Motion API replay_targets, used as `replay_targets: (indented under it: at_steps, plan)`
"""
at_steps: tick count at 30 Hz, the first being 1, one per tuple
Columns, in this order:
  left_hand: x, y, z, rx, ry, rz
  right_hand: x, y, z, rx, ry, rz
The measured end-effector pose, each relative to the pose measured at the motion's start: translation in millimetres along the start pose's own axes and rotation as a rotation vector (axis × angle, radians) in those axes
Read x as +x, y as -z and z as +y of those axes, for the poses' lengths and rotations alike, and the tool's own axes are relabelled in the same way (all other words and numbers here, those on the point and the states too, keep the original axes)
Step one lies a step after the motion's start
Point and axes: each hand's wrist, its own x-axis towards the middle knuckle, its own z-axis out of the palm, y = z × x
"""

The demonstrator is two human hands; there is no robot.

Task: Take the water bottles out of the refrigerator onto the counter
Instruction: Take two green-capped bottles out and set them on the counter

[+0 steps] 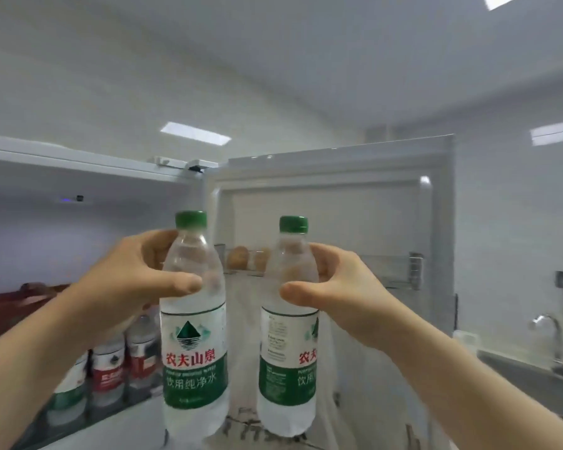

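Two green-capped water bottles (194,323) (288,326) held upright before open refrigerator (88,164), left hand (127,284) and right hand (342,287) wrapped round shoulders; keep level, swing toward counter (530,375) by faucet (548,336); more bottles (124,365) shelved

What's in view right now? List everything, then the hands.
Left bottle: one, clear, green cap, green-white label, held up in front of the open fridge.
Right bottle: one, same colours, held beside it, apart.
Shelf bottles: at least three, clear, red or green labels, fridge shelf at lower left.
Fridge door: one, white, open, centre right.
Round items: at least two, brown, in the door bin; too blurred to identify.
Faucet: one, silver, far right.
Counter: one, grey, below the faucet.
Left hand: fingers curled round left bottle.
Right hand: fingers curled round right bottle.
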Motion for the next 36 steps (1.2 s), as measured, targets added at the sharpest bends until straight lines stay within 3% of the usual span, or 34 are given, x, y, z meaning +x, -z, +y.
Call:
replay_targets:
  at_steps: [6,10,16,24,36]
  plan:
    - [45,-158,44,-0.214,-0.146,-0.174,-103,138,-35,-0.156,-0.055,0.206]
    - [64,-303,76,-0.302,-0.220,-0.330,-199,253,-56,-0.257,-0.148,0.366]
    - [83,-504,86,-0.415,-0.156,-0.442,-314,386,-62,-0.421,-0.278,0.574]
    - [111,-746,68,-0.456,-0.030,-0.605,-426,534,-6,-0.637,-0.524,0.849]
    - [197,-1016,-6,-0.432,-0.138,-0.810,-489,706,116,-0.764,-0.717,1.075]
